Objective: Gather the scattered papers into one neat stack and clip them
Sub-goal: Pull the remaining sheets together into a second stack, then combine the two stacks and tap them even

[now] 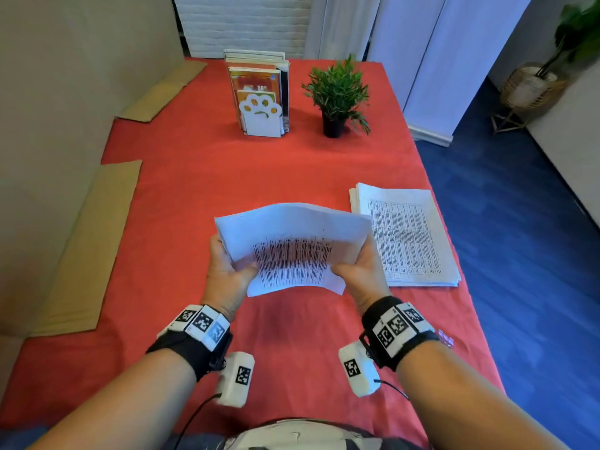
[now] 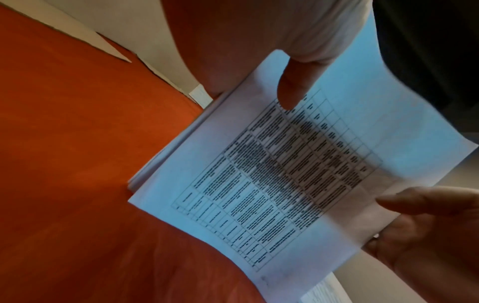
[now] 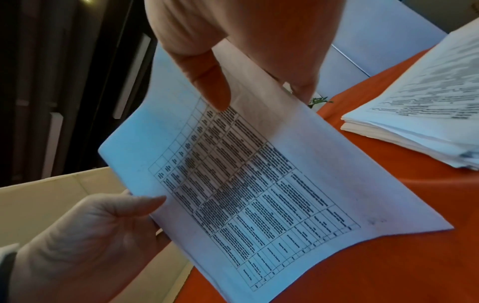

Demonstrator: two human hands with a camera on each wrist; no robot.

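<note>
I hold a bundle of printed table sheets (image 1: 292,241) in the air over the red table, bowed upward in the middle. My left hand (image 1: 232,264) grips its left edge, thumb on top and fingers underneath. My right hand (image 1: 352,267) grips the right edge the same way. In the left wrist view the left thumb (image 2: 293,88) presses the sheets (image 2: 272,174), with the right hand (image 2: 427,215) opposite. The right wrist view shows the right thumb (image 3: 207,82) on the bundle (image 3: 259,184). A second paper stack (image 1: 406,235) lies flat at the right.
A bookend with books (image 1: 259,95) and a small potted plant (image 1: 336,95) stand at the far side of the red tablecloth (image 1: 194,177). A small shiny pinkish thing (image 1: 446,337) lies by my right wrist. Cardboard strips (image 1: 94,241) line the left edge. The table's right edge drops to blue floor.
</note>
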